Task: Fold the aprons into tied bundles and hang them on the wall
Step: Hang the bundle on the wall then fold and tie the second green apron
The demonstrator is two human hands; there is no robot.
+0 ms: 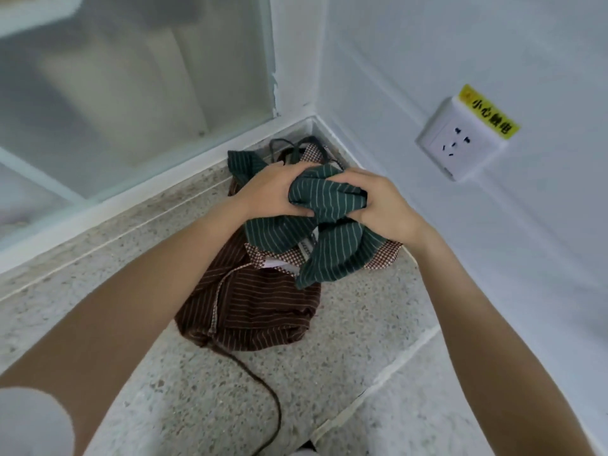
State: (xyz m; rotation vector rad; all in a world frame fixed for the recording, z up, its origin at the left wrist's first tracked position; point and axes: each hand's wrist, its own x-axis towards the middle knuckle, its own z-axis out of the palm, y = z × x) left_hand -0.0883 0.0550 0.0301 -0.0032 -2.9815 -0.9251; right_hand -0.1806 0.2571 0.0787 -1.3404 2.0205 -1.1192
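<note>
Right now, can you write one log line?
left hand: grips green apron | right hand: grips it | brown apron: on floor

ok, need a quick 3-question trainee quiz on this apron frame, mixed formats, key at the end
1. True or false: both the left hand and the right hand grip the green striped apron.
2. Multiple choice: the brown striped apron lies
A. on the speckled floor
B. hung on the wall
C. over the person's shoulder
3. Fill in: the white wall socket carries a ______ warning sticker along its top.

Key: 1 true; 2 A; 3 yellow
</note>
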